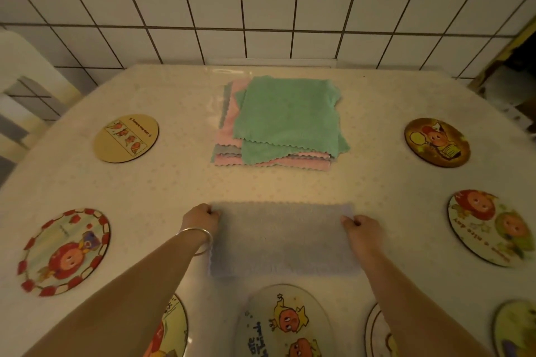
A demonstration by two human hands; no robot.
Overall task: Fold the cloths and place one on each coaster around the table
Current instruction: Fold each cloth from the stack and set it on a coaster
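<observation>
Your hands pinch a pale grey-blue cloth that lies flat on the tabletop just in front of you: your left hand grips its far left corner, your right hand its far right corner, fingers curled on the fabric. A silver bangle sits on your left wrist.

Beyond the cloth, near the far edge, a stack of cloths waits, green on top with pink and grey layers showing beneath; their exact number cannot be told. Nothing stands between the stack and the cloth you hold.

Eight round coasters ring the tabletop, all bare. On the left are a tan one and a red-bordered one; on the right a dark one and a pale one. Four more sit along the near edge, cut off by the frame or hidden partly under your arms: one at the left, one central, one under your right forearm, and one at the far right.

A white tiled wall rises behind, and a pale chair shows at the left.
</observation>
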